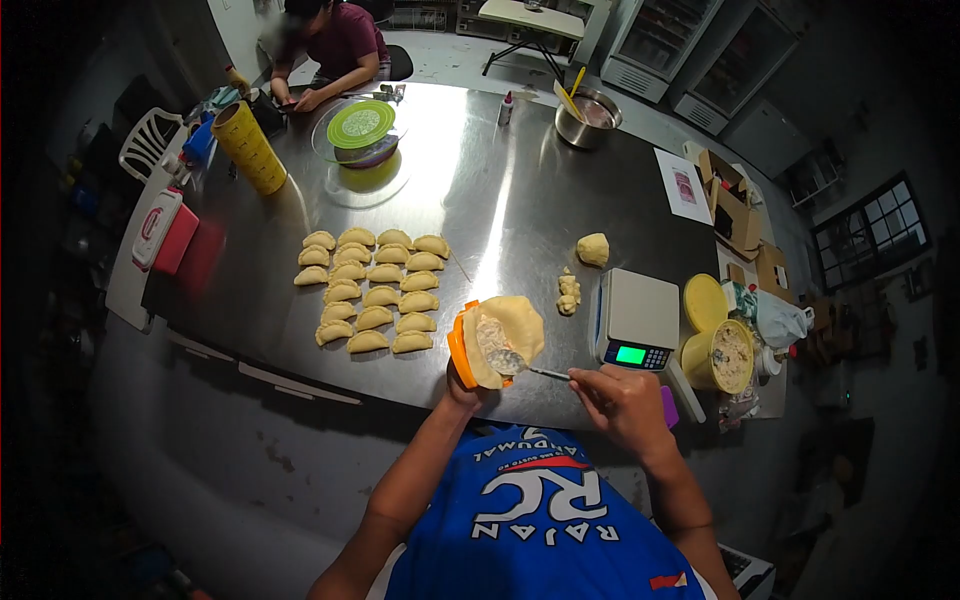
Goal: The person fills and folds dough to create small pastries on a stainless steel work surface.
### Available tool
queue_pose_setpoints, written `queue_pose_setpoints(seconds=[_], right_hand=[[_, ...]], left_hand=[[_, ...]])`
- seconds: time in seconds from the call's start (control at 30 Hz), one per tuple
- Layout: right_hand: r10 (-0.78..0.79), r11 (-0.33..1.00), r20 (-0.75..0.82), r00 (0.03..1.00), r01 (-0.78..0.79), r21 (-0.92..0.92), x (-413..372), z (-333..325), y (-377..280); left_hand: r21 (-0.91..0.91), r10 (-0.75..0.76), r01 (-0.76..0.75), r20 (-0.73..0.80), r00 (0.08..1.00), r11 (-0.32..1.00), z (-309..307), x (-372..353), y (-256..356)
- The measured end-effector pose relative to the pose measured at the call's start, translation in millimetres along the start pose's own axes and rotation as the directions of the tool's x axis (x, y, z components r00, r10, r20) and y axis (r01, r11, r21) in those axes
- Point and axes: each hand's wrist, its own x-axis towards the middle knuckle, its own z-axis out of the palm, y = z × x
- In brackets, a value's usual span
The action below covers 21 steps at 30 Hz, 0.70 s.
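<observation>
My left hand (466,388) is wrapped round an orange mould (459,350) near the table's front edge. A flat round of dough (520,325) lies over the mould, with pale filling (492,338) on it. My right hand (622,400) grips the handle of a metal spoon (547,373), whose bowl rests on the filling. Left of the mould, rows of crimped half-moon dumplings (381,296) sit on the steel table. A dough ball (593,249) and small dough pieces (568,294) lie beyond my right hand.
A scale (640,318) and a tub of filling (733,357) stand at right. Farther back are a steel pot (588,120), a small bottle (506,108), a green-lidded bowl (361,125), a yellow roll (249,148) and a red box (165,232). A person (345,50) sits at the far side.
</observation>
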Motion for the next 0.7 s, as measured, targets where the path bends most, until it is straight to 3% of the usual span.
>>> queue_pose_setpoints(seconds=[0.1, 0.17, 0.2, 0.23, 0.27, 0.3, 0.37, 0.5, 0.6, 0.7], right_hand=[[-0.124, 0.983, -0.051, 0.991, 0.116, -0.143, 6.6, -14.8, 7.2], [-0.170, 0.973, -0.167, 0.971, 0.138, -0.188, 11.6, -22.5, 13.9], [-0.161, 0.972, -0.158, 0.974, 0.129, -0.194, 12.3, -26.1, 17.7], [-0.161, 0.973, -0.157, 0.974, 0.130, -0.193, 14.5, -30.5, 21.9], [-0.210, 0.962, -0.097, 0.973, 0.188, -0.197, 17.5, -34.8, 25.7], [-0.258, 0.949, -0.036, 0.966, 0.246, -0.198, 20.3, -37.2, 28.1], [-0.273, 0.943, 0.010, 0.962, 0.269, -0.194, 23.4, -38.5, 30.7], [-0.308, 0.919, 0.150, 0.940, 0.334, -0.209, 31.3, -41.0, 27.3], [-0.359, 0.882, 0.165, 0.919, 0.391, -0.261, 39.8, -37.7, 22.8], [-0.406, 0.859, 0.131, 0.904, 0.427, -0.281, 49.0, -34.3, 23.1]], left_hand=[[0.074, 0.050, -0.050, 0.009, 0.999, 0.996, 2.5, 2.2, 0.2], [-0.039, -0.020, 0.024, 0.104, 0.994, 0.999, 5.9, 4.4, 6.2], [-0.039, -0.021, 0.025, 0.104, 0.994, 0.999, 4.4, 5.5, 8.2], [0.002, -0.124, 0.124, 0.072, 0.990, 0.992, 2.0, 5.7, 10.5], [0.040, -0.224, 0.222, 0.034, 0.974, 0.974, 0.0, 5.4, 12.9], [0.040, -0.223, 0.222, 0.031, 0.974, 0.974, -1.1, 5.4, 15.5], [0.295, -0.289, 0.261, 0.058, 0.956, 0.919, -1.0, 6.6, 19.1], [0.370, -0.364, 0.310, 0.083, 0.928, 0.876, 6.7, 10.8, 23.4], [0.275, -0.461, 0.426, 0.074, 0.884, 0.862, 28.8, 13.2, 29.5], [0.373, -0.524, 0.491, -0.013, 0.851, 0.787, 43.7, 12.5, 28.0]])
